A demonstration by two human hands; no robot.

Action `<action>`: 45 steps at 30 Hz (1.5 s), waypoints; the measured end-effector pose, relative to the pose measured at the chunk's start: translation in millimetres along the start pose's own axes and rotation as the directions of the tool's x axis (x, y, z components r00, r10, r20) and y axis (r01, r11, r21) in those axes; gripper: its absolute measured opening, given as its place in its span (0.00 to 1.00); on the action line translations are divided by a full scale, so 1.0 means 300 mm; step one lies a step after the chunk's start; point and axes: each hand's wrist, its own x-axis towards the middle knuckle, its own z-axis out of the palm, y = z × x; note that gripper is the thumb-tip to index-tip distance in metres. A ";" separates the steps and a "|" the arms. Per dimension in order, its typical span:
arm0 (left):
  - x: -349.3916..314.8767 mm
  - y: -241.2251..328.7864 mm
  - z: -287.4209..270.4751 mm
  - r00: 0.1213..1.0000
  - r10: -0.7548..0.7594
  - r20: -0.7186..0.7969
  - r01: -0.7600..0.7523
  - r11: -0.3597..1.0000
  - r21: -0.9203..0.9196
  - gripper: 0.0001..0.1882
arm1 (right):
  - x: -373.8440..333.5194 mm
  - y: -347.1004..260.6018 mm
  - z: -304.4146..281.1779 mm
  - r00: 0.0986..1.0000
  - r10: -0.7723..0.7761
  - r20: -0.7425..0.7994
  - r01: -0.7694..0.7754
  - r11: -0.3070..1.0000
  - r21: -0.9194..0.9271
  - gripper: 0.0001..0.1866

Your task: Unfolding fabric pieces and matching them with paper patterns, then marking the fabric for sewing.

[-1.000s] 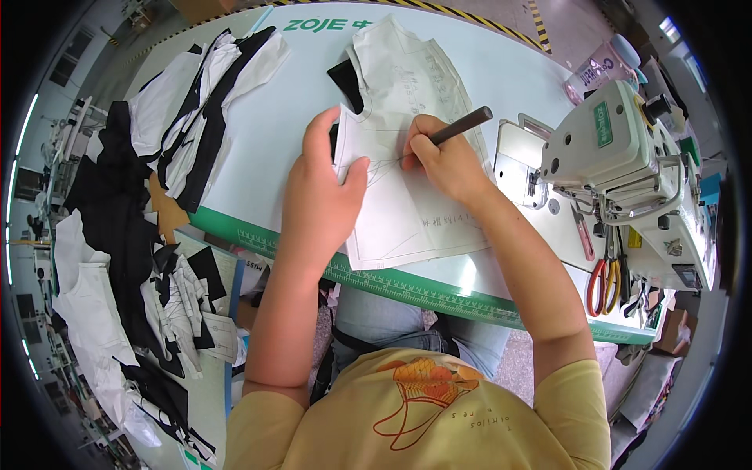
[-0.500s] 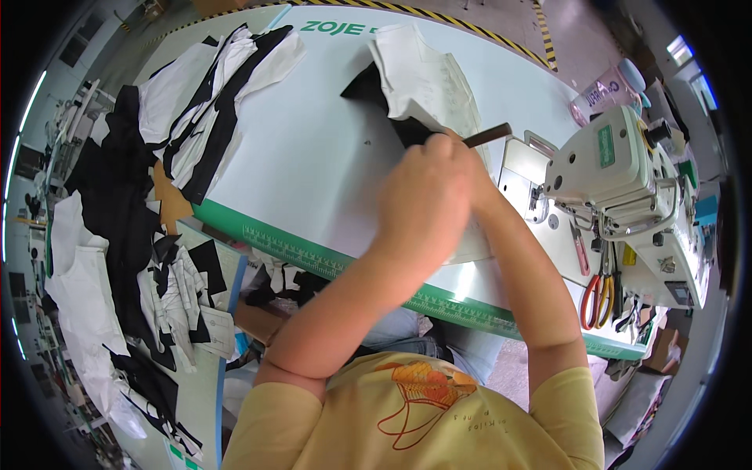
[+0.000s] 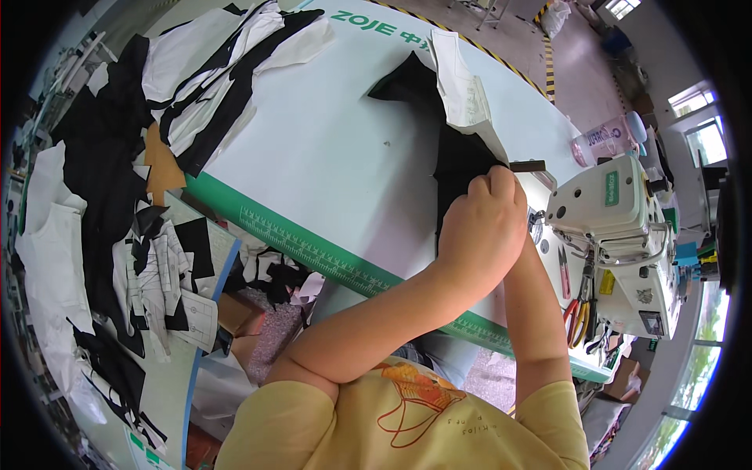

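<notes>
A black fabric piece [image 3: 464, 160] hangs in folds over the pale table [image 3: 337, 149], with a stiff white layer [image 3: 460, 90] lying along its upper part. My left hand [image 3: 486, 223] is closed, its curled fingers pinching the black fabric near its right edge. Most of my right hand [image 3: 523, 243] sits behind the left one, so its fingers are hidden. A short brown stick [image 3: 529, 166] juts out to the right beside the two hands; which hand grips it is not visible.
At the right stands a white sewing machine [image 3: 599, 196], with red-handled pliers [image 3: 573, 317] and other tools before it. Behind it is a pink bottle [image 3: 607, 141]. Black and white garment pieces [image 3: 227, 86] lie far left, and cut scraps [image 3: 160, 266] cover a side table.
Both hands have shifted right and slightly down in the picture, drawing the fabric along. More black fabric shows now, and the white layer looks narrower. The brown stick has turned nearly level.
</notes>
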 end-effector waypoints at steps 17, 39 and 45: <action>-0.200 -0.413 -0.165 0.799 -0.536 0.274 0.596 0.642 -0.482 0.23 | -0.228 -0.118 -0.093 0.994 -0.036 -0.100 0.040 0.999 0.037 0.07; -0.049 -0.839 -0.370 0.580 -0.764 -0.282 0.457 0.592 -0.664 0.19 | -0.759 0.234 -0.583 0.671 -0.303 -0.676 -0.567 0.377 -0.732 0.21; -0.174 -0.970 -0.583 0.467 -0.843 -0.265 0.538 0.509 -0.672 0.22 | -0.732 0.263 -0.608 0.673 -0.272 -0.688 -0.595 0.355 -0.721 0.20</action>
